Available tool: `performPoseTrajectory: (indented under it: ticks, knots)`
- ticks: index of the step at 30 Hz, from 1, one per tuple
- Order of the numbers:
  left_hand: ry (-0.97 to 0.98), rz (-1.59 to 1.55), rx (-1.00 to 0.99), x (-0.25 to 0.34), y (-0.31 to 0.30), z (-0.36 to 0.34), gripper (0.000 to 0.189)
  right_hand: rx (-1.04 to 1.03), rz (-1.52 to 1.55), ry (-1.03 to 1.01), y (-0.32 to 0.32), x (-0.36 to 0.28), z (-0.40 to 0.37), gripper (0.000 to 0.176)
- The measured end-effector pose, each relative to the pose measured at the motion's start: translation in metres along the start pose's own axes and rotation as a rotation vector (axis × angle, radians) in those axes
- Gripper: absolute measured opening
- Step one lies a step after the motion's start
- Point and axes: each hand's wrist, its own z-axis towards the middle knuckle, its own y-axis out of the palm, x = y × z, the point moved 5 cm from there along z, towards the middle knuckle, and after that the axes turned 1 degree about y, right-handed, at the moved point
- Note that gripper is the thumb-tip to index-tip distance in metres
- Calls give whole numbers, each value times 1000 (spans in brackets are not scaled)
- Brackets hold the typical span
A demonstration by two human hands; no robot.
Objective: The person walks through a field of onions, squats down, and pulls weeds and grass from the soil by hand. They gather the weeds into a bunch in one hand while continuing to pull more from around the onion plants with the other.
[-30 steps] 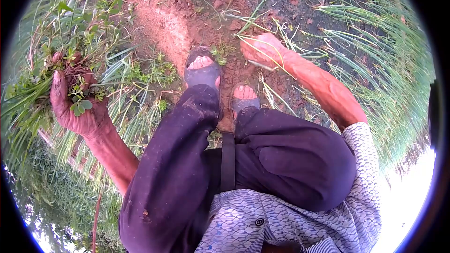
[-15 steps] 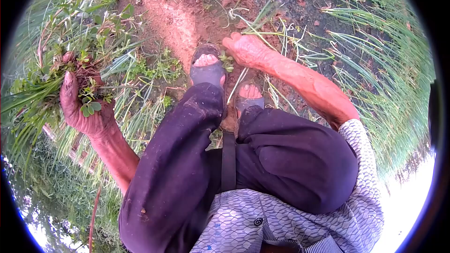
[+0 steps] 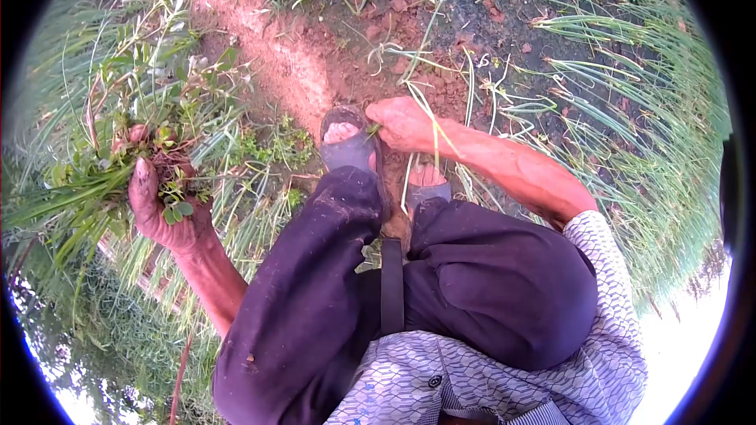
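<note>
Head view: a person squats on red dirt and looks down at both hands.
Bunch of weeds [image 3: 118,161]: a thick bunch of green leaves and stems with dark, dirty roots. It is held up off the ground, out past the left knee.
Left hand [image 3: 165,208]: closed tight around the root end of the bunch, with the thumb pointing up.
Right hand [image 3: 405,122]: down low by the toes, with the fingers bent and close together.
Little green plant [image 3: 370,131]: right at the tips of the right fingers, beside the sandal edge. I cannot tell if the fingers are pinching it.
Grass blade [image 3: 435,134]: long and thin, lying across the back of the right hand.
Grey sandal [image 3: 346,149]: on the foot next to the right hand, with the toes showing.
Other foot [image 3: 429,179]: just below the right wrist, partly hidden by the knee.
Dark trousers [image 3: 488,283]: they cover both bent knees and have bits of dirt on them.
Patterned shirt [image 3: 504,386]: pale, at the bottom of the view.
Red dirt [image 3: 315,47]: a bare strip with small lumps, in front of the feet.
Thin green leaves [image 3: 630,71]: long leaves in rows, off to the right of the dirt.
</note>
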Motion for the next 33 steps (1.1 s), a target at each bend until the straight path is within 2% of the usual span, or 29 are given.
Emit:
performPoseTrajectory:
  ticks: [1, 4, 6, 7, 8, 9, 10, 12, 13, 14, 15, 16, 18, 21, 24, 26, 28, 31, 33]
  knots:
    - [-10, -53, -74, -1, 2, 0, 42, 82, 54, -50, -3, 4, -4, 19]
    - [-15, -74, -47, -2, 2, -2, 39, -71, 373, 25, -22, 7, -22, 22]
    - [-6, -96, -53, -4, 1, -3, 39, -251, 382, 170, -51, 9, -43, 21]
    - [0, -105, -67, -5, 1, -3, 39, -190, 415, 250, -57, 27, -51, 26]
    - [6, -114, -80, -5, 1, -2, 39, -61, 905, 451, -74, 32, -62, 25]
    - [-5, -126, -85, -6, 1, -3, 40, 9, 568, 514, -98, 51, -63, 26]
    - [-17, -138, -93, -7, 2, -3, 40, 27, 468, 699, -112, 67, -65, 24]
    - [-38, -160, -105, -9, 5, -2, 42, 400, -26, 337, -136, 66, -46, 29]
    - [-35, -155, -119, -8, 8, -3, 42, 324, 7, 324, -131, 71, -38, 24]
    - [-47, -137, -93, -7, 10, -4, 42, 247, 41, 309, -138, 50, -21, 20]
    - [-58, -120, -66, -5, 13, -6, 42, 436, -216, 22, -135, 44, 2, 14]
    - [-69, -103, -40, -4, 14, -6, 42, 484, -255, -59, -128, 49, 14, 12]
    - [-70, -119, -48, -4, 10, -3, 42, 450, -355, -47, -125, 53, 49, 16]
    - [-87, -148, -95, -3, 9, -7, 43, 425, -470, -156, -131, 55, 77, 17]
    - [-93, -132, -24, -8, -5, -8, 43, 541, -538, -5, -143, 58, 89, 26]
    - [-103, -107, -4, -9, -10, -11, 42, 475, -601, 196, -149, 70, 98, 37]
    - [-107, -102, -10, -11, -8, -11, 41, 512, -705, 282, -153, 77, 102, 32]
    - [-138, -80, -26, -11, -13, -11, 41, 450, -528, 283, -163, 89, 119, 20]
    - [-129, -65, -20, -10, -11, -10, 41, 373, -566, 246, -171, 77, 121, 14]
